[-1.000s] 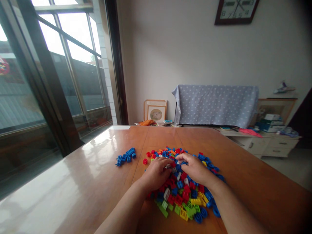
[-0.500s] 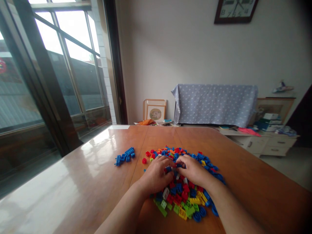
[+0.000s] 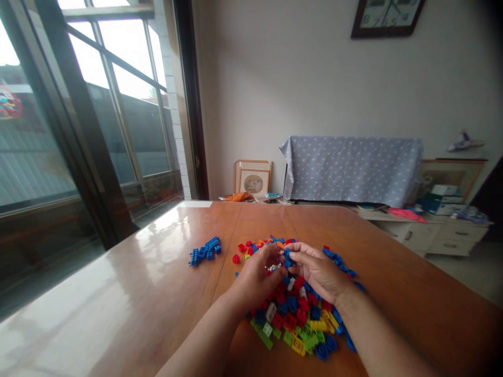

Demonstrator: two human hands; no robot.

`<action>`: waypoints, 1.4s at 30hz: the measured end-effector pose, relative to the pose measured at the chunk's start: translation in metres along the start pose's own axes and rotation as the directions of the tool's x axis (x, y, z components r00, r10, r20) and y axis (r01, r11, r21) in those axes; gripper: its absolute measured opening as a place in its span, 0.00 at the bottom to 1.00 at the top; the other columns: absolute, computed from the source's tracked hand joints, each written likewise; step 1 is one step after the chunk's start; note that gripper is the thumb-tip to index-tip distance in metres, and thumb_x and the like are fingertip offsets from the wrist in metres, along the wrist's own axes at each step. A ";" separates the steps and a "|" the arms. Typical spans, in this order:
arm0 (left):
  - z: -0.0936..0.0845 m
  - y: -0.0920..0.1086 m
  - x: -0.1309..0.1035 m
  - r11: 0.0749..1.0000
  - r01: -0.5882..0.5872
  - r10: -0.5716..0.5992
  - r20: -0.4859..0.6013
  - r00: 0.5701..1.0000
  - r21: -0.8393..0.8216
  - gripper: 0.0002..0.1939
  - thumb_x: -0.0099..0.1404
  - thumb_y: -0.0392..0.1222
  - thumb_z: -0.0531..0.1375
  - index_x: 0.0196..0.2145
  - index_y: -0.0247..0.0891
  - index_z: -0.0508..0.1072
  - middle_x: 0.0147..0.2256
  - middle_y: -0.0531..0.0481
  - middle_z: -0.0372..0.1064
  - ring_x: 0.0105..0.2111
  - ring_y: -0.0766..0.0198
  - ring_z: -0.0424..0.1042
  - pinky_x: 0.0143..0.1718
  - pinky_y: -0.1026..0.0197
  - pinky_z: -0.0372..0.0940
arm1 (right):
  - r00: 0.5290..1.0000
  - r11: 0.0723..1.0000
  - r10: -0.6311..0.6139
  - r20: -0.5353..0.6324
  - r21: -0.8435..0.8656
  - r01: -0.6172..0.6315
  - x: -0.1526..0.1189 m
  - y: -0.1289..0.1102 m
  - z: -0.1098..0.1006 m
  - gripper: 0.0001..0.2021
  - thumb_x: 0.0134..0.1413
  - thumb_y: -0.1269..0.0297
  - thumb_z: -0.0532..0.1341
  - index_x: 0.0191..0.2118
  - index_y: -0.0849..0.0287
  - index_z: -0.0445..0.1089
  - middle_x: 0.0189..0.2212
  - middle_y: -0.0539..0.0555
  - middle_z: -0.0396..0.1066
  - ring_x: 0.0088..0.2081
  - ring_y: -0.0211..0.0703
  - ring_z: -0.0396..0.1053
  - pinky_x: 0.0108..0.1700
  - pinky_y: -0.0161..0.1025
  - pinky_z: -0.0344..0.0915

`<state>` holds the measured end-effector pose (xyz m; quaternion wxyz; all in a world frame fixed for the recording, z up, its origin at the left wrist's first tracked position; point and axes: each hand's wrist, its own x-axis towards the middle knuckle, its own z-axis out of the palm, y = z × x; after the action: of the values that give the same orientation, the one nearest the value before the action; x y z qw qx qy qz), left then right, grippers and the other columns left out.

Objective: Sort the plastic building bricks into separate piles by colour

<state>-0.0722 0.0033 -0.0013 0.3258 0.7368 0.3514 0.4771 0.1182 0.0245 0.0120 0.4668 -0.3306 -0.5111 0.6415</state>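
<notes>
My right hand point(image 3: 316, 269) pinches a blue toy brick point(image 3: 287, 256) between thumb and fingers, above the middle of a heap of toy bricks point(image 3: 291, 319). My left hand point(image 3: 259, 277) is curved just left of that brick, thumb and fingers apart. Through its gap white pieces point(image 3: 274, 268) show. Whether its fingertips touch the blue brick I cannot tell. Red, blue, green, yellow and white bricks make up the heap, with round blue pieces point(image 3: 322, 350) at its near edge. Both hands cover part of the heap.
A small group of blue bricks point(image 3: 205, 250) lies apart on the wooden table point(image 3: 137, 314), left of the heap. One red brick point(image 3: 236, 258) sits between them. Beyond the table stand a cloth-covered object point(image 3: 349, 170) and a white cabinet point(image 3: 444, 238).
The right hand has turned and lifted slightly from the heap, with a blue brick now showing in its fingers. The left hand stays close beside it. The view has shifted slightly.
</notes>
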 end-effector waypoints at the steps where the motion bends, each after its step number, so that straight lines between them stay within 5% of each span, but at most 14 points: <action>1: 0.002 -0.002 0.000 0.998 0.029 -0.030 -0.011 1.000 -0.062 0.17 0.65 0.40 0.62 0.51 0.40 0.68 0.47 0.45 0.71 0.46 0.59 0.72 0.48 0.57 0.67 | 1.000 1.000 -0.004 -0.002 0.022 0.004 0.001 0.001 0.001 0.08 0.53 0.62 0.66 0.40 0.56 0.73 0.39 0.53 0.72 0.42 0.43 0.68 0.41 0.38 0.67; 7: 0.006 -0.007 0.004 0.853 0.176 -0.172 0.053 0.984 -0.492 0.21 0.61 0.46 0.67 0.48 0.39 0.67 0.44 0.46 0.72 0.43 0.60 0.74 0.44 0.60 0.68 | 0.996 0.996 -0.076 0.041 0.047 0.074 0.001 0.006 0.008 0.09 0.55 0.62 0.66 0.42 0.55 0.73 0.43 0.53 0.73 0.45 0.45 0.69 0.47 0.42 0.66; 14: -0.002 -0.003 0.007 0.798 0.313 -0.351 0.027 0.936 -0.515 0.26 0.55 0.52 0.71 0.45 0.36 0.70 0.41 0.45 0.73 0.37 0.63 0.74 0.38 0.61 0.67 | 0.993 0.986 -0.116 0.029 -0.121 0.118 0.002 0.015 0.015 0.17 0.55 0.57 0.66 0.50 0.53 0.71 0.48 0.53 0.72 0.47 0.46 0.68 0.47 0.41 0.65; 25: -0.007 -0.013 0.008 0.893 0.304 -0.307 0.046 0.951 -0.333 0.20 0.60 0.52 0.66 0.42 0.35 0.71 0.34 0.51 0.71 0.26 0.71 0.67 0.24 0.69 0.59 | 0.988 0.915 -0.144 -0.055 -0.388 0.112 0.004 0.015 0.013 0.26 0.51 0.45 0.66 0.52 0.55 0.74 0.45 0.55 0.76 0.48 0.51 0.71 0.50 0.43 0.67; 28: -0.020 -0.022 0.010 0.947 0.242 -0.262 -0.073 0.962 -0.212 0.14 0.61 0.48 0.65 0.39 0.35 0.71 0.32 0.52 0.70 0.29 0.69 0.68 0.30 0.67 0.61 | 0.984 0.899 -0.153 -0.095 -0.426 0.099 0.002 0.012 0.014 0.28 0.53 0.43 0.64 0.54 0.55 0.72 0.43 0.55 0.77 0.45 0.50 0.72 0.47 0.43 0.68; 30: -0.036 -0.030 0.010 0.966 0.257 -0.243 -0.212 0.947 0.037 0.11 0.60 0.44 0.64 0.38 0.36 0.72 0.31 0.52 0.71 0.30 0.67 0.68 0.31 0.66 0.60 | 0.980 0.887 -0.160 -0.118 -0.454 0.090 0.001 0.010 0.013 0.27 0.53 0.42 0.63 0.52 0.56 0.74 0.41 0.56 0.77 0.42 0.50 0.73 0.43 0.42 0.68; 32: -0.055 -0.038 0.008 0.877 0.331 -0.217 -0.328 0.919 0.347 0.07 0.61 0.41 0.61 0.37 0.38 0.74 0.31 0.51 0.72 0.31 0.65 0.69 0.32 0.65 0.59 | 0.977 0.875 -0.169 -0.131 -0.476 0.088 0.002 0.009 0.011 0.27 0.51 0.41 0.63 0.48 0.57 0.75 0.40 0.56 0.78 0.40 0.50 0.73 0.40 0.42 0.67; 35: -0.079 -0.049 0.004 0.640 0.496 -0.266 -0.436 0.860 0.587 0.06 0.62 0.39 0.59 0.37 0.40 0.74 0.34 0.49 0.75 0.34 0.62 0.71 0.32 0.64 0.57 | 0.976 0.871 -0.168 -0.141 -0.484 0.080 0.003 0.010 0.008 0.27 0.50 0.40 0.63 0.45 0.58 0.76 0.38 0.56 0.78 0.38 0.50 0.73 0.36 0.40 0.66; 38: -0.095 -0.059 -0.001 0.457 0.625 -0.342 -0.524 0.780 0.633 0.08 0.63 0.42 0.58 0.40 0.43 0.74 0.38 0.47 0.76 0.38 0.57 0.73 0.33 0.62 0.58 | 0.977 0.874 -0.147 -0.153 -0.482 0.056 0.005 0.012 0.005 0.27 0.49 0.40 0.63 0.45 0.58 0.76 0.36 0.55 0.78 0.37 0.49 0.73 0.33 0.39 0.65; 42: -0.101 -0.068 -0.005 0.350 0.690 -0.376 -0.579 0.723 0.634 0.10 0.63 0.43 0.59 0.42 0.43 0.73 0.41 0.43 0.76 0.40 0.52 0.74 0.34 0.60 0.58 | 0.978 0.871 -0.139 -0.155 -0.488 0.047 0.005 0.013 0.001 0.26 0.51 0.41 0.62 0.46 0.58 0.75 0.33 0.54 0.76 0.36 0.48 0.72 0.32 0.38 0.63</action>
<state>-0.1823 0.0506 -0.0253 0.0189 0.5465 0.8030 0.2368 0.1120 0.0285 0.0001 0.4455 -0.4695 -0.6245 0.4372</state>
